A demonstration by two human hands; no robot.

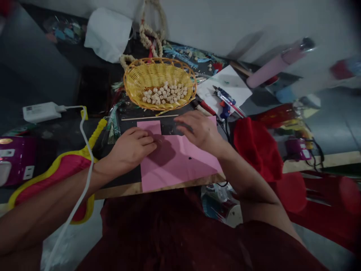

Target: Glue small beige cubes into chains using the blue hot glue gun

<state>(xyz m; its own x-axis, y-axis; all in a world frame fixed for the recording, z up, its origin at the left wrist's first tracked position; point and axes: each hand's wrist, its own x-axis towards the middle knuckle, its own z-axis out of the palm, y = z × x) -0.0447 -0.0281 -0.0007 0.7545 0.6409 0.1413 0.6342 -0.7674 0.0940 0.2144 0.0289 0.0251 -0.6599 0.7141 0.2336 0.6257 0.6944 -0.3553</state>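
A pink sheet of paper [166, 171] with a rectangular notch in its far edge lies at the table's front edge. My left hand [132, 147] is over its left side, fingers curled together toward the thumb; whatever is between the fingertips is too small or hidden to make out. Above the right part of the sheet is my right hand [200, 130], its fingers loosely bent and apart, with nothing visible in them. A small dark speck [190, 158] shows on the paper. Just beyond the sheet lies a thin wooden stick [149, 117].
Behind the paper stands a yellow wicker basket [135, 79] with many small beige cubes. To its right are a blue glue gun [225, 103] on white paper and a pink bottle [276, 66]. Red cloth [254, 146] lies right; a white cable [88, 150] crosses my left forearm.
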